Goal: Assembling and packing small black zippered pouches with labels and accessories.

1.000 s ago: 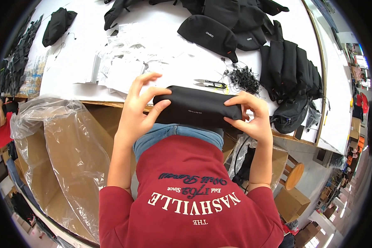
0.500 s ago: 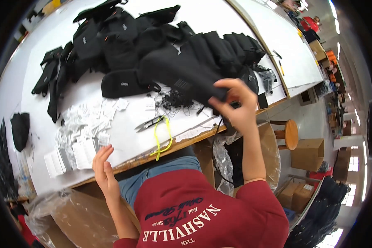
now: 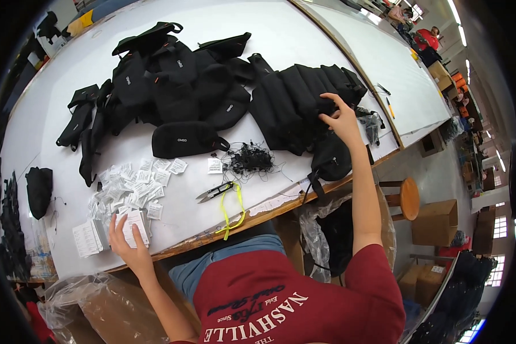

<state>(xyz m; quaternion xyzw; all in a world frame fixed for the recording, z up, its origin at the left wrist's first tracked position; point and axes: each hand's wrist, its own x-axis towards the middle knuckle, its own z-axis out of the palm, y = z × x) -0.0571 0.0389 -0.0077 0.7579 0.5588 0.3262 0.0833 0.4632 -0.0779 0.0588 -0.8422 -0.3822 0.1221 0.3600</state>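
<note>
My left hand (image 3: 129,246) rests with spread fingers on a stack of small white printed slips (image 3: 136,222), beside a second stack (image 3: 87,239). Behind them lies a loose pile of folded white labels (image 3: 135,186). My right hand (image 3: 343,121) is empty, thumb and fingers apart, at the near side of a row of black pouches (image 3: 292,92); whether the fingertips touch one I cannot tell. Below that hand lies another black pouch (image 3: 331,157) with a strap. A flat black pouch (image 3: 180,140) lies in front of a heap of black pouches (image 3: 175,86).
Thread snips (image 3: 215,192) with a yellow-green ribbon (image 3: 226,215) lie near the table's front edge. Behind them sits a tangle of black cords (image 3: 249,159). Plastic-lined cartons (image 3: 112,301) stand below the table; a wooden stool (image 3: 408,199) is at the right.
The black pouch that my right hand held is out of it, and the hand has moved away from me to the row. My left hand has come down leftward onto the slips.
</note>
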